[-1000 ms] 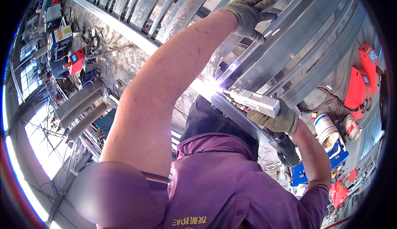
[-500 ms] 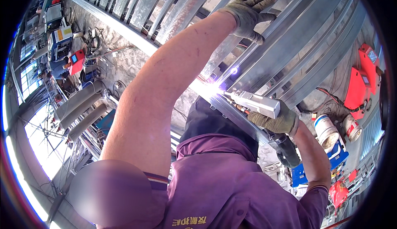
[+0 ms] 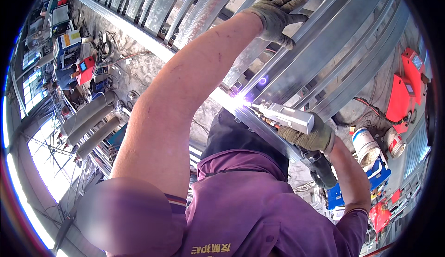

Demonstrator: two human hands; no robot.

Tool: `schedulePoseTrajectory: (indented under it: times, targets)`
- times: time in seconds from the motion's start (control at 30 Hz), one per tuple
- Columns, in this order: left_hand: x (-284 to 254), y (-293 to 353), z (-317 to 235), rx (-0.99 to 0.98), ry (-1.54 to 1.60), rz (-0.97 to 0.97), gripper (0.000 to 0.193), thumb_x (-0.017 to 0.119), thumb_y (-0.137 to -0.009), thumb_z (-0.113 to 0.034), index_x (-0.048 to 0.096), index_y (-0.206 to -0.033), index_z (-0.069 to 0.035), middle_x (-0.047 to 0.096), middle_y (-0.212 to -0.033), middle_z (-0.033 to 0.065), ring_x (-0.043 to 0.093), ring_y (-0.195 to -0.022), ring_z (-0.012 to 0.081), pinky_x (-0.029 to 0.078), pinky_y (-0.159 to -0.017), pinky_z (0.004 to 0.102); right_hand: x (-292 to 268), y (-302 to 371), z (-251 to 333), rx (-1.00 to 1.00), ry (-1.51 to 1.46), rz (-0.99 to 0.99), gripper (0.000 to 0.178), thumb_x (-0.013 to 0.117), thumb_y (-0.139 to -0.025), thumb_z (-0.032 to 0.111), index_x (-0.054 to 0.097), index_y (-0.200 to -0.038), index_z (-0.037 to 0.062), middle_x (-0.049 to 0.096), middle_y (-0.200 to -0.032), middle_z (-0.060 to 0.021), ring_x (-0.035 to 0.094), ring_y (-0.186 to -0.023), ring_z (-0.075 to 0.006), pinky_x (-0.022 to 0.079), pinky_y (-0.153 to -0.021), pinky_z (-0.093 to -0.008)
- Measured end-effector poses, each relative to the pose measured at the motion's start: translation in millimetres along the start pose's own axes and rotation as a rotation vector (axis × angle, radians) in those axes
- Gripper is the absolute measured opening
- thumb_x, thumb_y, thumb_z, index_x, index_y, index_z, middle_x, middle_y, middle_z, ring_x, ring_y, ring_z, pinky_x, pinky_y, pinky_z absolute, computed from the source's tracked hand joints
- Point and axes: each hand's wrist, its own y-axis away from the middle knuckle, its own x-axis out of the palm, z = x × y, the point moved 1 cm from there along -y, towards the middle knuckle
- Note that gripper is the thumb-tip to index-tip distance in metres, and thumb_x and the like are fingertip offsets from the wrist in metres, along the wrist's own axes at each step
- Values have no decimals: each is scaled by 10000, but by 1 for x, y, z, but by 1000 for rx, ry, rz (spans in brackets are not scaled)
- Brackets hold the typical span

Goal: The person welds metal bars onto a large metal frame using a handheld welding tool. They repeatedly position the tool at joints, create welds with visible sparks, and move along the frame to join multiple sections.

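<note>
My right hand (image 3: 311, 135), in a worn grey-green glove, is wrapped round a silver handheld welding gun (image 3: 291, 117). The gun's nozzle points left at a dazzling white-violet arc (image 3: 239, 100), where a metal bar meets the long steel rail (image 3: 266, 134). Glare hides the joint itself. Higher up, my left hand (image 3: 277, 19), gloved alike, spreads its fingers over the galvanized steel bars (image 3: 320, 55). It grips nothing; whether the palm presses on a bar I cannot tell. A black cable sleeve (image 3: 320, 170) hangs below my right hand.
Red machines with screens (image 3: 401, 97) stand at the right. Near them are a white bucket (image 3: 365, 146) and a blue case (image 3: 380, 176). Another red machine (image 3: 85, 69) and cables lie at the left, beside grey cylinders (image 3: 90, 120). Concrete floor shows below the rail.
The glare at the joint looks a little smaller. My left hand and arm have shifted very slightly left; the gun stays at nearly the same spot.
</note>
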Motion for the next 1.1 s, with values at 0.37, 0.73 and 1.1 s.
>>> schedulePoseTrajectory:
  times: [0.37,0.73,1.1]
  targets:
    - [1,2,11,9,6,10,1022,617,-930,-881,374,-1762,-340,78,-1902,66,-5,-1756,269,22,-1416,512,11,21,10,57,-104,-153,471,904,-968,308,777,-1339,46,843,-1142,-159,825,-1033,-257,638,-888,-361]
    - [-5,2,13,27,37,58,1047,615,-932,-871,354,-1772,-303,71,-1899,108,-19,-1755,301,9,-1413,520,64,51,-24,-219,-61,-492,337,908,-945,164,811,-1239,32,837,-1057,-148,832,-964,-295,651,-828,-399]
    - [-10,6,19,12,191,132,1126,719,-918,-800,334,-1777,-182,22,-1897,152,-38,-1753,333,23,-1416,515,153,39,-13,-228,97,-872,347,829,-1014,394,821,-1270,158,842,-1105,-99,829,-998,-289,666,-828,-398]
